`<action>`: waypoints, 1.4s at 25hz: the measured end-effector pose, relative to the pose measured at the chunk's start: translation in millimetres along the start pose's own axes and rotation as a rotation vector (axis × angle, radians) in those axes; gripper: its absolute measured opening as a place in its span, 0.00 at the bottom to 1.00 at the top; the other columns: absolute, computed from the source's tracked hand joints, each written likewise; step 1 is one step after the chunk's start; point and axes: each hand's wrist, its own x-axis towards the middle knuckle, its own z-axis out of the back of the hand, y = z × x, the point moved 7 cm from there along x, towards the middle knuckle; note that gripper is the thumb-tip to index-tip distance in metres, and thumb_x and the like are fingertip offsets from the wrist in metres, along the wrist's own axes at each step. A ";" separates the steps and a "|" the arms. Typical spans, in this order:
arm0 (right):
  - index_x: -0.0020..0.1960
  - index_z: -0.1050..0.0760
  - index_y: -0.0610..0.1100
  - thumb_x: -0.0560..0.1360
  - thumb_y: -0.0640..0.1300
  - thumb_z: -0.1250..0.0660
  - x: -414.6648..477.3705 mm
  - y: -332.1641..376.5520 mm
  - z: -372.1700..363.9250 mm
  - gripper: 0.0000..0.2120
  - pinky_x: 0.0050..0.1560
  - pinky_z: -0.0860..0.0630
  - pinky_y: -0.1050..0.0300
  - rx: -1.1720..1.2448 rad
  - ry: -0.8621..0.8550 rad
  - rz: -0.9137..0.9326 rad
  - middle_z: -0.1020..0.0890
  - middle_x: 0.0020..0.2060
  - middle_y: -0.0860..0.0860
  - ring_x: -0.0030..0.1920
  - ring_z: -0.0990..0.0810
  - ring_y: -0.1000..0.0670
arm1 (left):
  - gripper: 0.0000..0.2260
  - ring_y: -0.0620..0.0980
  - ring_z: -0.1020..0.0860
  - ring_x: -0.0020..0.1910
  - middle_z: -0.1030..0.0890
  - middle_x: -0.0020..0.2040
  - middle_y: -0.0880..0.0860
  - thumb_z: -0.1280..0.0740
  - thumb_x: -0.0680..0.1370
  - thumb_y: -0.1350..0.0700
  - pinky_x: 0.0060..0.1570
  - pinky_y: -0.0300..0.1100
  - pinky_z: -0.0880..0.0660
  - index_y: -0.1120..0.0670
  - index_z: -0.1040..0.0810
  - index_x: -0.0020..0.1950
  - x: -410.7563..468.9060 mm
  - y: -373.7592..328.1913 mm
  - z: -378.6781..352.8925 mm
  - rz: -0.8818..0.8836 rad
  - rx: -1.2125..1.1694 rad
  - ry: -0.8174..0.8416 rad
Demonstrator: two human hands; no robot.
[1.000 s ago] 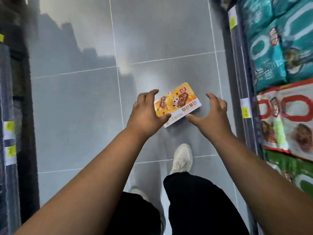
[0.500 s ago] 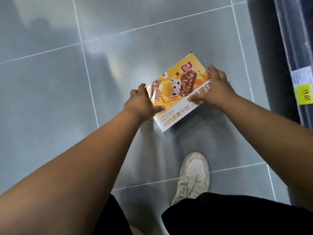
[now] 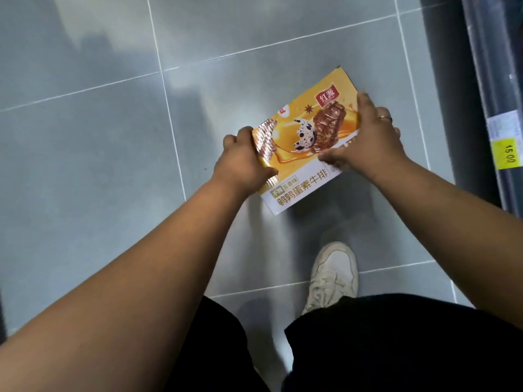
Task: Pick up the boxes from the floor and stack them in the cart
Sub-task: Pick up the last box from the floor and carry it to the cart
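Observation:
A flat yellow and white snack box [image 3: 307, 131], printed with a speckled egg and a brown bar, lies tilted just above the grey tiled floor [image 3: 99, 171]. My left hand [image 3: 240, 162] grips its left edge, fingers wrapped around the side. My right hand [image 3: 368, 137], wearing a ring, clamps the right edge with the thumb on the printed face. Whether the box's underside still touches the floor is hidden. No cart is in view.
A dark shelf base [image 3: 492, 94] with a yellow price tag [image 3: 506, 157] runs along the right side. My white shoe [image 3: 332, 275] and black trouser legs [image 3: 396, 343] stand just below the box. Open tiles spread to the left.
Both hands went from spread open beside the box to gripping its two edges. My view has dropped closer to the floor, so the box looks larger.

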 end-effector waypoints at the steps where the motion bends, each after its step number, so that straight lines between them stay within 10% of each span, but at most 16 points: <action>1: 0.79 0.54 0.53 0.61 0.58 0.20 -13.3 7.1 13.1 0.59 0.66 0.35 0.44 0.018 -0.012 -0.003 0.40 0.73 0.43 0.69 0.36 0.36 | 0.37 0.56 0.27 0.62 0.34 0.65 0.56 0.23 0.68 0.50 0.61 0.46 0.31 0.51 0.38 0.71 -13.4 -5.7 14.4 -0.010 0.003 -0.017; 20: 0.79 0.54 0.54 0.60 0.61 0.21 -403.7 282.8 382.0 0.58 0.66 0.35 0.47 0.068 -0.174 0.211 0.38 0.73 0.44 0.68 0.35 0.37 | 0.34 0.57 0.26 0.59 0.31 0.63 0.56 0.23 0.68 0.47 0.56 0.46 0.30 0.49 0.34 0.70 -437.3 -135.3 441.6 -0.063 -0.076 -0.354; 35: 0.78 0.56 0.52 0.60 0.63 0.22 -561.2 484.9 423.5 0.60 0.66 0.36 0.45 -0.151 0.049 0.862 0.38 0.72 0.42 0.68 0.35 0.35 | 0.35 0.58 0.27 0.62 0.33 0.66 0.55 0.26 0.71 0.45 0.58 0.49 0.29 0.47 0.38 0.73 -685.8 -69.8 549.3 0.423 -0.260 -0.778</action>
